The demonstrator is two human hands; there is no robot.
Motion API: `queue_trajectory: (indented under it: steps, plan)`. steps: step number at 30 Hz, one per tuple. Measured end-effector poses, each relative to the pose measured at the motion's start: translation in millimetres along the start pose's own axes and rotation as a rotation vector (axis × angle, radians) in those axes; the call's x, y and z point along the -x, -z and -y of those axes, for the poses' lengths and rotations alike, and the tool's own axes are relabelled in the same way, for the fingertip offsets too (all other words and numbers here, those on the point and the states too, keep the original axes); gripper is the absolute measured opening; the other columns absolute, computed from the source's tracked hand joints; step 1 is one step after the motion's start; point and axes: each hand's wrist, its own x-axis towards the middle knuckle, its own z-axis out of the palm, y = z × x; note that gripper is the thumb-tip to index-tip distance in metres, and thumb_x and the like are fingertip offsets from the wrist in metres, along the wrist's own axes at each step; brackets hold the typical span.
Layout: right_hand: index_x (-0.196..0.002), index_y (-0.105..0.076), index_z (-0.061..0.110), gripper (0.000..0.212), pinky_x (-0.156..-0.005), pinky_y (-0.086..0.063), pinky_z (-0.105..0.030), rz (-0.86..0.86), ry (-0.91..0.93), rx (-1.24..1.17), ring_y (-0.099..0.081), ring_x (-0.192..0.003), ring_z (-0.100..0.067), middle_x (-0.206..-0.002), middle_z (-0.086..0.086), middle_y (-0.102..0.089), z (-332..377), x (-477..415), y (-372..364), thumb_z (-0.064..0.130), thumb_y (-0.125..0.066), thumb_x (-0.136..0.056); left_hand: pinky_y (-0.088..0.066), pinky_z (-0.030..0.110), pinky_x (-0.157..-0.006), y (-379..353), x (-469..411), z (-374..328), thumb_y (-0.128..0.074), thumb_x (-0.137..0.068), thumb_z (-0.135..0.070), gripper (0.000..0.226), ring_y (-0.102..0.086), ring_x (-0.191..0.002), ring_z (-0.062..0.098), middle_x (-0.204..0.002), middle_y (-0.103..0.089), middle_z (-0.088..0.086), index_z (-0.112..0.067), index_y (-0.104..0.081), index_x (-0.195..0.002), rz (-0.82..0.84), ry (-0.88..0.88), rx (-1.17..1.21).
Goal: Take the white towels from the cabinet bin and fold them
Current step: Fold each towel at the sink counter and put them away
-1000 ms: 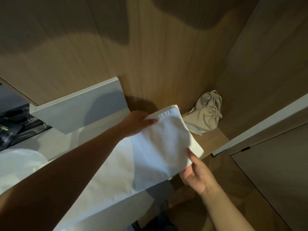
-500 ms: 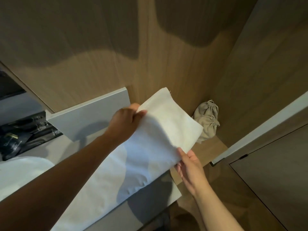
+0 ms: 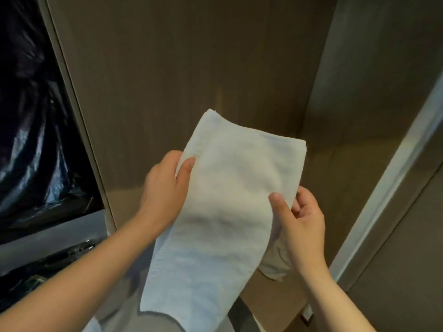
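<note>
left hand (image 3: 165, 188) pinched towel's left edge | right hand (image 3: 302, 221) pinched right edge | white towel (image 3: 227, 188) mid-frame, doubled over, draping down | hid most of beige cloth (image 3: 273, 265) lower right | black bag (image 3: 31, 140) far left | wood panel (image 3: 191, 68) behind

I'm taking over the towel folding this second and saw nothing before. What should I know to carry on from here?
Left hand: grips the white towel at its left edge, thumb on the front.
Right hand: pinches the right edge, thumb on the front.
Towel: held up in front of the wooden cabinet wall. Its upper end looks doubled over, and its lower end hangs loose.
Done: one towel is out and in hand, its fold unfinished.
Left: finish folding it, set it down, then fetch the others. No other towels are in view, so the count is unknown.
</note>
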Motion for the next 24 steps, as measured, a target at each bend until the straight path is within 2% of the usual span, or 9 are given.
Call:
queue_trajectory:
  steps: [3,6,10,12,16,21,24]
  plan:
    - [-0.108,-0.065,0.022,0.020,-0.062,-0.053,-0.026,-0.009,0.119,0.001,-0.066,-0.072,-0.010,-0.081,0.006,-0.071,39.8,-12.6,7.3,0.024,-0.067,-0.089,-0.040,0.022,-0.058,24.3,-12.6,-29.2,-0.043,-0.100,-0.034,0.017,-0.056,-0.077,0.004,-0.085,-0.058,-0.015,-0.020,-0.054,-0.101,-0.016,-0.029,0.071]
    - [-0.105,-0.066,0.022,0.018,-0.063,-0.054,-0.020,0.013,0.193,-0.001,-0.071,-0.081,-0.010,-0.092,0.007,-0.074,70.0,-20.1,16.1,0.022,-0.069,-0.087,-0.041,0.028,-0.056,41.7,-19.3,-53.4,-0.046,-0.098,-0.035,0.019,-0.058,-0.074,0.008,-0.083,-0.061,-0.010,-0.018,-0.055,-0.099,-0.063,-0.061,0.096]
    - [-0.104,-0.064,0.028,0.017,-0.068,-0.058,-0.022,0.044,0.281,0.047,-0.070,-0.088,-0.007,-0.096,0.015,-0.072,97.1,-30.0,21.4,0.028,-0.068,-0.087,-0.041,0.029,-0.058,57.2,-20.8,-79.2,-0.047,-0.098,-0.032,0.021,-0.057,-0.072,0.013,-0.079,-0.060,-0.003,-0.012,-0.054,-0.096,-0.149,-0.059,0.103]
    - [-0.103,-0.064,0.028,0.017,-0.067,-0.057,-0.021,0.085,0.317,0.057,-0.070,-0.088,-0.007,-0.096,0.012,-0.072,107.6,-32.8,19.0,0.029,-0.067,-0.087,-0.040,0.029,-0.057,67.1,-14.6,-85.2,-0.047,-0.098,-0.031,0.023,-0.055,-0.068,0.012,-0.078,-0.060,0.002,-0.009,-0.054,-0.094,-0.222,-0.055,0.097]
    - [-0.103,-0.065,0.027,0.021,-0.067,-0.059,-0.025,0.206,0.345,0.024,-0.070,-0.088,-0.008,-0.095,0.012,-0.072,120.4,-32.0,-10.5,0.035,-0.066,-0.085,-0.037,0.028,-0.054,108.3,9.1,-87.0,-0.047,-0.098,-0.029,0.024,-0.050,-0.067,0.020,-0.075,-0.058,0.014,-0.007,-0.053,-0.090,-0.341,-0.034,0.079]
    - [-0.103,-0.065,0.028,0.027,-0.060,-0.054,-0.017,0.381,0.362,-0.052,-0.068,-0.084,-0.006,-0.091,0.016,-0.070,135.9,-15.2,-77.4,0.043,-0.065,-0.081,-0.039,0.017,-0.053,180.1,38.9,-79.8,-0.048,-0.098,-0.027,0.015,-0.052,-0.066,0.016,-0.069,-0.058,0.005,-0.023,-0.051,-0.084,-0.498,0.026,-0.001]
    - [-0.104,-0.065,0.028,0.023,-0.057,-0.050,-0.014,0.486,0.382,-0.104,-0.066,-0.081,-0.004,-0.088,0.013,-0.070,148.5,4.2,-115.9,0.040,-0.066,-0.084,-0.036,0.018,-0.051,220.9,58.5,-72.7,-0.048,-0.098,-0.026,0.018,-0.049,-0.061,0.018,-0.063,-0.053,0.007,-0.021,-0.050,-0.081,-0.597,0.063,-0.065]
